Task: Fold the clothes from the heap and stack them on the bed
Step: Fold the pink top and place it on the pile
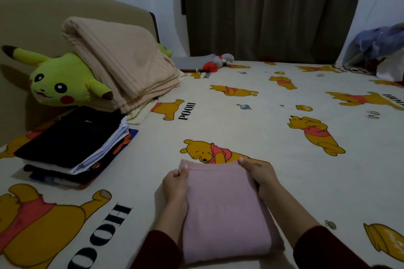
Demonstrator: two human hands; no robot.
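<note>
A folded pink garment (220, 207) lies flat on the bed sheet (251, 129) right in front of me. My left hand (176, 185) pinches its far left corner, thumb on top. At the far right corner, my right hand (258, 172) grips the edge with fingers curled over the fabric. To the left sits a stack of folded clothes (72, 146), black on top, with white and blue layers under it. At the far right edge of the bed lies a heap of bluish clothes (376, 48).
A yellow plush toy (56, 81) and a folded beige blanket (122, 61) lean on the headboard at the left. A small grey and red plush (218, 61) lies at the bed's far side below a dark curtain (269, 8).
</note>
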